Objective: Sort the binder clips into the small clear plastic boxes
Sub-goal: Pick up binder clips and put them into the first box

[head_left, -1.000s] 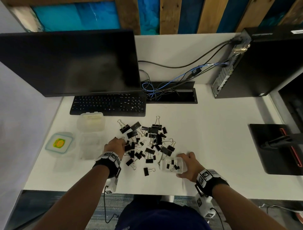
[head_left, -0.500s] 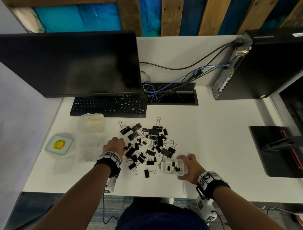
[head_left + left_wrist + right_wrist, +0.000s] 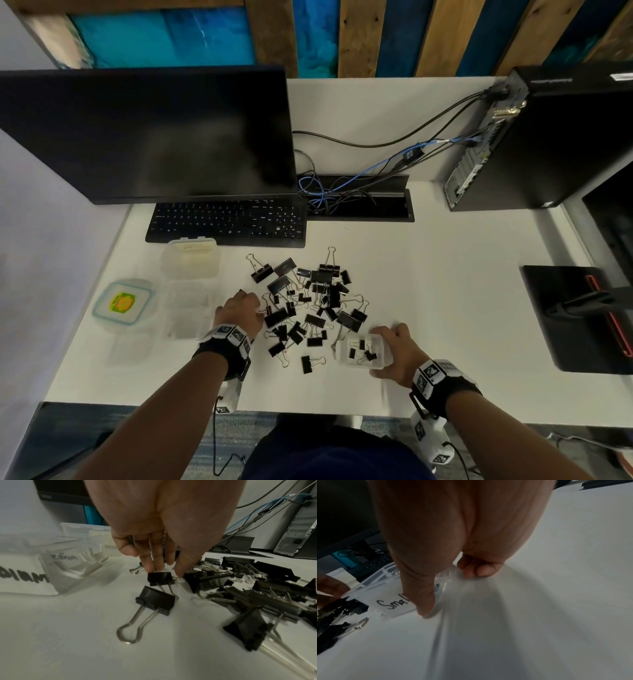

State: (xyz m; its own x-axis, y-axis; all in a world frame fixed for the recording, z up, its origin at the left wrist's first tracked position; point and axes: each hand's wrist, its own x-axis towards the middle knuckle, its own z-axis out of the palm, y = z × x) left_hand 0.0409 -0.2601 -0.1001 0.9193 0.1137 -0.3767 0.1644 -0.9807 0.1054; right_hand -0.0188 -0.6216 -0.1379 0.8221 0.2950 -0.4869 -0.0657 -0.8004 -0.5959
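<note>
A pile of black binder clips (image 3: 308,305) in mixed sizes lies mid-desk. My left hand (image 3: 239,308) is at the pile's left edge. In the left wrist view its thumb and fingertips (image 3: 150,563) pinch a small black clip (image 3: 160,578) that rests on the desk. Metal loops show behind the fingers. My right hand (image 3: 390,349) grips a small clear box (image 3: 364,349) labelled "Small" (image 3: 392,601) at the pile's near right. The box holds a few small clips.
Clear boxes marked "Medium" (image 3: 65,566) stand left of the pile (image 3: 186,308), with a lidded box (image 3: 191,258) behind and a green-labelled container (image 3: 123,303) further left. Keyboard (image 3: 226,222) and monitor (image 3: 147,137) lie behind. A black stand base (image 3: 575,318) sits right.
Both hands stay about where they were. The small box in my right hand has shifted slightly toward the desk's front edge.
</note>
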